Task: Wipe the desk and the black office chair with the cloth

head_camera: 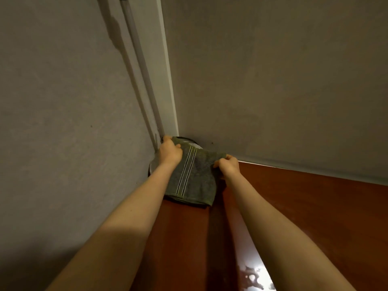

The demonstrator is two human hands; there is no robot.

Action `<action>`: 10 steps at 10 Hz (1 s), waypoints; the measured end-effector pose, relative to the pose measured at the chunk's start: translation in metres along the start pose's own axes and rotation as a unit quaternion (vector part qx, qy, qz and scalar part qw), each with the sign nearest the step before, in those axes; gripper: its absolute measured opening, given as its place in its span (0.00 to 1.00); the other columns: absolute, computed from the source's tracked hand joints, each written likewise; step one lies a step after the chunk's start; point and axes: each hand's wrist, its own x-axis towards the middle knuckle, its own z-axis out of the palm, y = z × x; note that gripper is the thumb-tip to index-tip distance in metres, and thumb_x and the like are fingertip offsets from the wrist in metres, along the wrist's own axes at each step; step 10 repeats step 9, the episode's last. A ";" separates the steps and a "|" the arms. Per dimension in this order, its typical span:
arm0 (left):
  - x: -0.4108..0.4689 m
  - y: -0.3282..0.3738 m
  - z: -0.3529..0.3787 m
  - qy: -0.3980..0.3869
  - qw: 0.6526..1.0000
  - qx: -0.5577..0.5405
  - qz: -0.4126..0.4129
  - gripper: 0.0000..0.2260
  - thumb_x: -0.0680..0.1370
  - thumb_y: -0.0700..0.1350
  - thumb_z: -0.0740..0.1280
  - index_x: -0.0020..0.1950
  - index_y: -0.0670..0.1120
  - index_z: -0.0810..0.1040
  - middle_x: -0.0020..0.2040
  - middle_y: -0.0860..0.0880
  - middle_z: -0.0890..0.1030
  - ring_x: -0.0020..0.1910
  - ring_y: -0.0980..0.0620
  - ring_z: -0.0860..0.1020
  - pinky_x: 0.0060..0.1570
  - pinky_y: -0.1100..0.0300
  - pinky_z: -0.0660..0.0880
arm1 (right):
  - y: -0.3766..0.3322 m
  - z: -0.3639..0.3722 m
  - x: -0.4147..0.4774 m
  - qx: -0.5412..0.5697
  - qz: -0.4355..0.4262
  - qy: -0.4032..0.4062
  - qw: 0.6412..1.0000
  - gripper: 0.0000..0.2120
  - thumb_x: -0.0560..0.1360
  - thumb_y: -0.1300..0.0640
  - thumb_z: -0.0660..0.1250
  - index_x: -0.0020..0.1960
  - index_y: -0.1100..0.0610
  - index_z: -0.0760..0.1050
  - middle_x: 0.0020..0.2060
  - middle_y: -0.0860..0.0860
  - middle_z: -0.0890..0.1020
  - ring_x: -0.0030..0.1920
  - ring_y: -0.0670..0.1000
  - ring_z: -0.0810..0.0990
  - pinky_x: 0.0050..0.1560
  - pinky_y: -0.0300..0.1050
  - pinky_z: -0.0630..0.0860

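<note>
Grey walls (pixel 273 80) meet at the far corner of the reddish-brown tabletop (pixel 315 206). There a grey-green striped cloth (pixel 193 177) hangs down onto the tabletop, in front of a round black-rimmed thing (pixel 197 145). The left hand (pixel 169 152) pinches the cloth's upper left corner and the right hand (pixel 227 166) its upper right.

Cloth (pixel 192 177) on desk (pixel 304 206) in wall corner, left hand (pixel 169 151) and right hand (pixel 228 167) at its far corners
</note>
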 end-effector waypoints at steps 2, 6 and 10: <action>0.003 -0.012 0.015 0.025 0.997 0.013 0.071 0.15 0.80 0.37 0.60 0.66 0.35 0.67 0.60 0.35 0.75 0.59 0.38 0.73 0.53 0.53 0.68 | 0.007 0.004 0.017 -0.029 -0.044 0.020 0.998 0.17 0.73 0.69 0.60 0.59 0.58 0.73 0.49 0.57 0.79 0.47 0.56 0.76 0.43 0.48 0.72; 0.010 -0.033 0.027 0.029 0.926 0.275 0.255 0.24 0.79 0.34 0.59 0.74 0.43 0.60 0.70 0.41 0.65 0.68 0.43 0.63 0.61 0.52 0.66 | 0.015 0.003 0.024 -0.208 -0.102 0.061 0.971 0.21 0.74 0.62 0.66 0.65 0.62 0.67 0.63 0.60 0.72 0.60 0.61 0.74 0.55 0.50 0.73; -0.002 -0.019 0.014 -0.044 0.947 0.237 0.214 0.17 0.79 0.38 0.58 0.68 0.44 0.71 0.73 0.40 0.61 0.69 0.40 0.64 0.66 0.49 0.63 | 0.005 -0.020 0.017 -0.142 -0.059 0.120 0.981 0.28 0.74 0.53 0.69 0.70 0.59 0.64 0.63 0.61 0.73 0.61 0.61 0.74 0.61 0.53 0.72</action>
